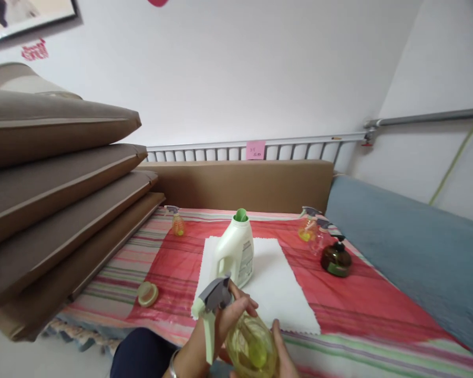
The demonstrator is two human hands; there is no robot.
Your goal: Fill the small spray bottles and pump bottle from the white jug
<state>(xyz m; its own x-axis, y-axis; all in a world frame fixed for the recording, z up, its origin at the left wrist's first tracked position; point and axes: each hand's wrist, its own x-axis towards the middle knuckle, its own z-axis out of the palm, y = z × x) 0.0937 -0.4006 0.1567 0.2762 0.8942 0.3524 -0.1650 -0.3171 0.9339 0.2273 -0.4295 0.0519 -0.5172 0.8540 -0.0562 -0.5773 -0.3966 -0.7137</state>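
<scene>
A clear spray bottle [256, 344] with yellow-green liquid and a grey and pale green trigger head lies tilted in both my hands, low in the view. My left hand [235, 311] is closed around its neck, just below the trigger head. Against the other side of its body rests my right hand [284, 354], with part of the hand cut off by the lower edge. Just beyond stands a white detergent jug [236, 252] on a white cloth [287, 294]. The jug's mouth shows a green spout, and its cap [147, 294] appears to lie at the left.
Another spray bottle [177, 222] stands at the back left. Two more, one with yellow liquid [305, 231] and one clear [319, 240], stand at the right beside a brown pump bottle [336, 259]. Stacked cushions [63, 157] rise at the left; a blue-grey surface [402, 231] borders the right.
</scene>
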